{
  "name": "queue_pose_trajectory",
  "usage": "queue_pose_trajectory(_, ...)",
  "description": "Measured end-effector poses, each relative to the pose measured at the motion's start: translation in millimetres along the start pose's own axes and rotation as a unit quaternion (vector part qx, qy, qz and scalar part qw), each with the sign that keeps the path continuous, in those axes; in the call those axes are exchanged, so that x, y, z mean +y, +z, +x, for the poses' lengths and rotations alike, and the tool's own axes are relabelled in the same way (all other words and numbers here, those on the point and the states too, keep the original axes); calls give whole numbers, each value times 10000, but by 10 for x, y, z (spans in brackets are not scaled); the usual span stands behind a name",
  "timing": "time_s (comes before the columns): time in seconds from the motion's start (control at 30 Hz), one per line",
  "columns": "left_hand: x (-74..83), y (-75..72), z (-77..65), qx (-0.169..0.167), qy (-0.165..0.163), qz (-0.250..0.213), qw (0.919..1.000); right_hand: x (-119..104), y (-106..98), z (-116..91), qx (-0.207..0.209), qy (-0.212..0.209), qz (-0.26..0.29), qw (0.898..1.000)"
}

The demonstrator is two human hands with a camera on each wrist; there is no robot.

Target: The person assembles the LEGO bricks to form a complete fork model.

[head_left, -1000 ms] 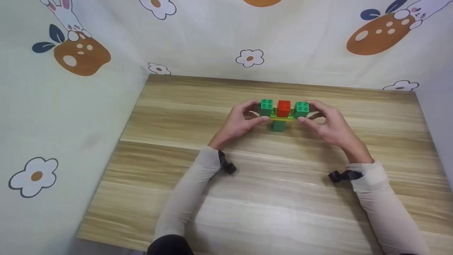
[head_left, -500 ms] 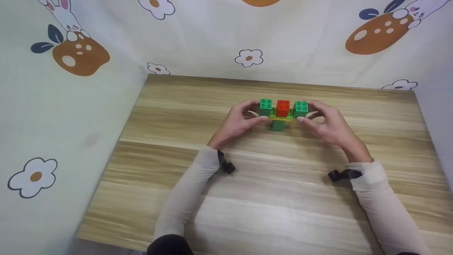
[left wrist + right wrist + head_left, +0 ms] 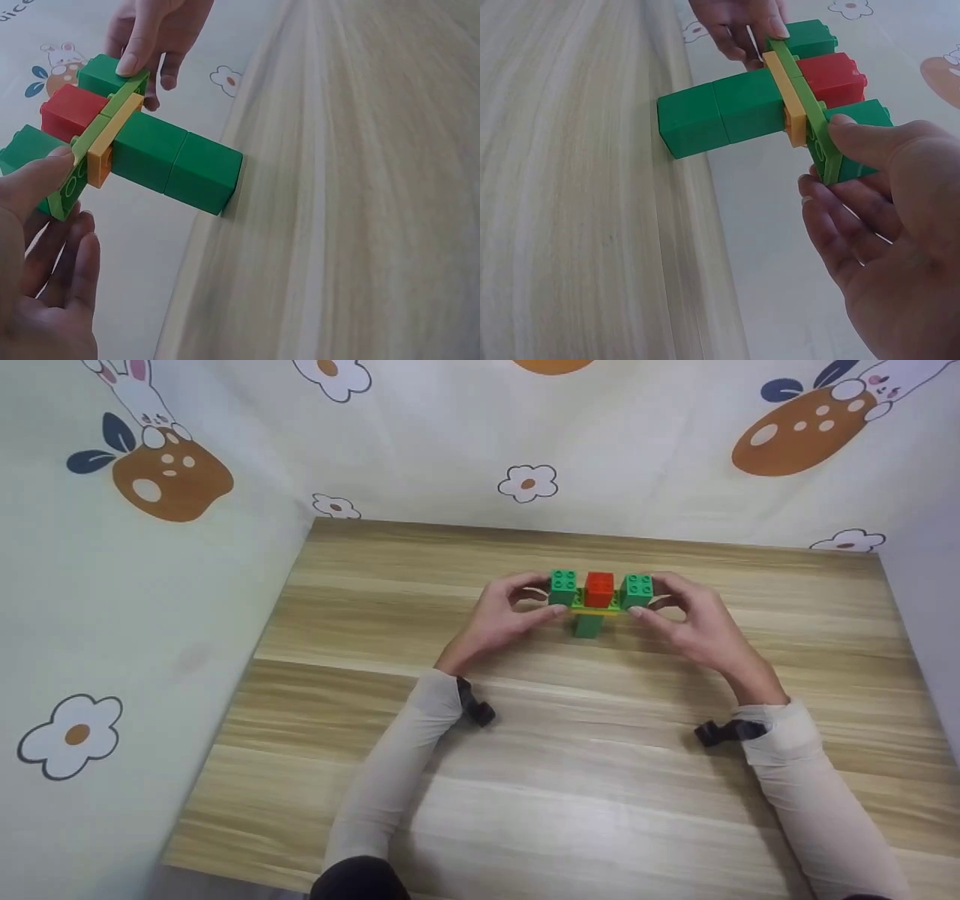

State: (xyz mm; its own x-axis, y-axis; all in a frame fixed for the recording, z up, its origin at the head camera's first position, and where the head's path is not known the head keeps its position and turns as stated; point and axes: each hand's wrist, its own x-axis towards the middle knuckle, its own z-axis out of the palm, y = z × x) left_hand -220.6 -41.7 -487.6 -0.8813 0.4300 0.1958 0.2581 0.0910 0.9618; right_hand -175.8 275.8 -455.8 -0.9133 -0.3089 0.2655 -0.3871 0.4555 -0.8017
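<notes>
A toy brick structure stands upright on the wooden table, its column made of two stacked green bricks. On it lies a yellow-orange plate, topped by light green plates. A red brick sits in the middle of the top, with a green brick at the left end and another green brick at the right end. My left hand holds the left end, thumb in front and fingers behind. The right end is held between thumb and fingers of my right hand.
The wooden table reaches back to a patterned cloth wall, with more cloth along the left and right sides. Black wrist cameras are strapped over both pale sleeves.
My left hand has shifted very slightly to the left, its thumb tip nearer the end of the structure. The right hand and the bricks look nearly the same.
</notes>
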Motion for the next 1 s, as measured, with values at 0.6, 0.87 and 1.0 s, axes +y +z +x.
queue_pose_trajectory(0.6,-8,-1,3,385,81,-490,9980,18,35,17,106,122,417,9990)
queue_pose_trajectory(0.87,-49,2,5,384,223,-99,9990,54,23,15,114,238,461,9986)
queue_pose_trajectory(1.0,-72,4,11,387,230,-11,9990,66,30,14,96,218,621,9978)
